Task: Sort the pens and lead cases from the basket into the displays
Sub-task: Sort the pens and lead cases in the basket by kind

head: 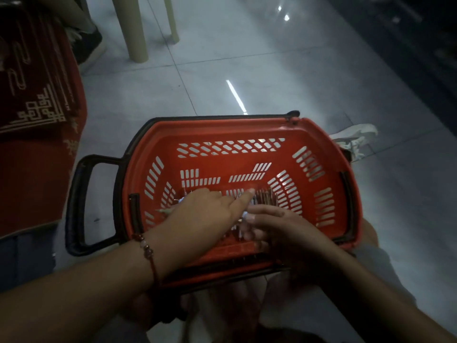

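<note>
Over the grey tiled floor (272,78), we are raking blurred pens (263,198) in the red slotted plastic basket (222,131); left hand (197,214) flat, right hand (279,226) unclear. Thin pens may be slipping through slots.

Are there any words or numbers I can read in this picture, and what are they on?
None can be read.
Red cloth: pale patterns and signs, too blurred to read as words.
Orange basket: no label or number shows.
Pens in the basket: too small and blurred for any print.
Bead bracelet: no writing.

Dim, blurred view; glare streaks the floor (237,97).
</note>
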`<action>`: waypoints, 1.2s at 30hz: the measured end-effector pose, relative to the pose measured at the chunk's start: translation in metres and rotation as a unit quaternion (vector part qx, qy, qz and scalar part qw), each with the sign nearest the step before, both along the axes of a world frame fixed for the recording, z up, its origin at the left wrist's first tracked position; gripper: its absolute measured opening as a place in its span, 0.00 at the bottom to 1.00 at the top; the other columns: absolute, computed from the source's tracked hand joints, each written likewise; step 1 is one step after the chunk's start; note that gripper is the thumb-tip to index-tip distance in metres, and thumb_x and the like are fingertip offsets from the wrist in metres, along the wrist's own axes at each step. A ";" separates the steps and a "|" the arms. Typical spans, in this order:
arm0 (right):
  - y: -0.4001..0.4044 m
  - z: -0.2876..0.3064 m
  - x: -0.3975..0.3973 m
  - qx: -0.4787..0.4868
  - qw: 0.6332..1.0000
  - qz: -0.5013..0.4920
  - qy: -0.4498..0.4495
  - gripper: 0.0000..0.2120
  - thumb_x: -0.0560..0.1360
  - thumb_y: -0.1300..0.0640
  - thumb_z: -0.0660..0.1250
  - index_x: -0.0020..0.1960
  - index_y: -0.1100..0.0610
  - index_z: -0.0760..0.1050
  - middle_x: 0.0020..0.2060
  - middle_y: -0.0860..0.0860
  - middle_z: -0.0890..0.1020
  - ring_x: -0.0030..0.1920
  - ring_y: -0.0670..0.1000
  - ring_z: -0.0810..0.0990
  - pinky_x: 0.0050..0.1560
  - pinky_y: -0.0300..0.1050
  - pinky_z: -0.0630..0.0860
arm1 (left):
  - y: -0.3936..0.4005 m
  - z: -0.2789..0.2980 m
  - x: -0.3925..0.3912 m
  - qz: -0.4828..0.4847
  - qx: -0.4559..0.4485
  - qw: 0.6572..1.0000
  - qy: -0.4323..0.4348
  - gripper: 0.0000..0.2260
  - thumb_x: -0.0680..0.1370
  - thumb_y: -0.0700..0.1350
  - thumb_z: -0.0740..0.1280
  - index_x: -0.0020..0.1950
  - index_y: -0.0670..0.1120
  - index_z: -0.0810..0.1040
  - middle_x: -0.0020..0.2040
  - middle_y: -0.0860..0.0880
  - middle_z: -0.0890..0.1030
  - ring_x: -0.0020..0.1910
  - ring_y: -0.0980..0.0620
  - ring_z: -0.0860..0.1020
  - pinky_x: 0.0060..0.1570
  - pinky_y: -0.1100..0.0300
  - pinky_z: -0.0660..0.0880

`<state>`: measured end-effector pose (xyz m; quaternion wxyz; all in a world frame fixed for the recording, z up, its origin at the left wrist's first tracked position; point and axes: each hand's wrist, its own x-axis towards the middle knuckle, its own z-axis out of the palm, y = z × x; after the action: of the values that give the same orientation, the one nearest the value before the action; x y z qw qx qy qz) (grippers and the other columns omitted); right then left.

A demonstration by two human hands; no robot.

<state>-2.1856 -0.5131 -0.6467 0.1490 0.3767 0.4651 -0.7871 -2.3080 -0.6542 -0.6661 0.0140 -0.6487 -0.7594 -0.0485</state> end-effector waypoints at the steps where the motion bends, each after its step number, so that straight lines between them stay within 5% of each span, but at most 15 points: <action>1: -0.002 0.001 0.002 0.016 1.000 -0.009 0.008 0.10 0.73 0.60 0.71 0.53 0.60 0.80 0.35 0.53 0.82 0.32 0.46 0.80 0.31 0.36 0.73 | 0.001 0.004 0.003 -0.002 -0.011 1.000 0.002 0.30 0.70 0.41 0.67 0.73 0.39 0.69 0.44 0.46 0.83 0.36 0.46 0.80 0.33 0.55 0.75; 5: -0.011 -0.001 0.002 0.048 0.995 -0.080 0.019 0.07 0.75 0.64 0.70 0.53 0.62 0.80 0.35 0.54 0.82 0.33 0.47 0.79 0.33 0.37 0.74 | 0.006 0.013 0.009 0.016 -0.003 0.999 -0.032 0.32 0.80 0.44 0.58 0.80 0.46 0.46 0.61 0.47 0.78 0.55 0.45 0.78 0.49 0.52 0.75; 8: -0.003 0.001 0.006 0.091 0.989 -0.111 0.035 0.07 0.75 0.60 0.72 0.52 0.62 0.82 0.39 0.55 0.83 0.37 0.48 0.80 0.37 0.39 0.75 | 0.010 0.010 0.005 0.044 -0.005 0.999 0.004 0.31 0.80 0.42 0.61 0.80 0.47 0.49 0.58 0.48 0.79 0.52 0.46 0.79 0.43 0.54 0.75; 13: 0.017 0.010 0.018 0.089 0.980 -0.177 0.033 0.06 0.76 0.56 0.71 0.50 0.58 0.82 0.37 0.52 0.82 0.37 0.46 0.79 0.37 0.38 0.76 | 0.018 0.024 0.005 0.063 -0.018 0.998 -0.008 0.13 0.82 0.47 0.58 0.67 0.50 0.67 0.52 0.51 0.79 0.48 0.50 0.78 0.39 0.58 0.71; 17: 0.013 0.010 0.022 0.072 0.971 -0.215 0.078 0.06 0.72 0.54 0.73 0.48 0.55 0.84 0.44 0.52 0.84 0.41 0.46 0.81 0.39 0.37 0.77 | 0.025 0.033 0.014 0.064 0.001 0.997 -0.047 0.09 0.83 0.48 0.58 0.63 0.51 0.68 0.50 0.52 0.79 0.44 0.50 0.79 0.35 0.58 0.66; 21: 0.001 0.011 0.022 0.115 0.974 -0.171 0.092 0.14 0.73 0.52 0.71 0.56 0.56 0.83 0.53 0.54 0.86 0.53 0.50 0.84 0.46 0.41 0.76 | 0.030 0.036 0.020 0.051 0.011 0.996 -0.072 0.18 0.82 0.46 0.61 0.72 0.53 0.64 0.49 0.52 0.81 0.42 0.51 0.80 0.37 0.60 0.72; 29: 0.040 0.003 0.017 0.151 0.942 -0.298 -0.004 0.09 0.83 0.54 0.60 0.57 0.57 0.75 0.48 0.55 0.84 0.53 0.55 0.83 0.61 0.54 0.77 | 0.020 0.035 0.013 0.104 -0.002 0.991 -0.082 0.17 0.80 0.48 0.61 0.68 0.50 0.62 0.52 0.51 0.77 0.46 0.49 0.77 0.36 0.57 0.67; 34: 0.063 -0.056 0.000 0.082 0.965 -0.225 -0.105 0.08 0.79 0.64 0.60 0.56 0.61 0.74 0.36 0.54 0.78 0.35 0.51 0.79 0.36 0.45 0.78 | 0.003 0.026 0.004 0.157 -0.019 0.975 -0.158 0.09 0.79 0.47 0.59 0.56 0.49 0.61 0.52 0.51 0.70 0.47 0.52 0.69 0.42 0.58 0.63; 36: 0.066 -0.078 -0.008 0.076 0.976 -0.150 -0.140 0.10 0.76 0.67 0.61 0.55 0.62 0.74 0.36 0.56 0.80 0.34 0.52 0.81 0.34 0.45 0.78 | -0.002 0.023 0.001 0.153 -0.036 0.976 -0.151 0.06 0.79 0.43 0.57 0.56 0.49 0.63 0.53 0.49 0.71 0.49 0.51 0.69 0.45 0.58 0.64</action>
<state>-2.1936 -0.4474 -0.7252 0.0637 0.5590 0.4366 -0.7020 -2.3067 -0.6562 -0.6432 -0.1166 -0.5100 -0.8443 -0.1159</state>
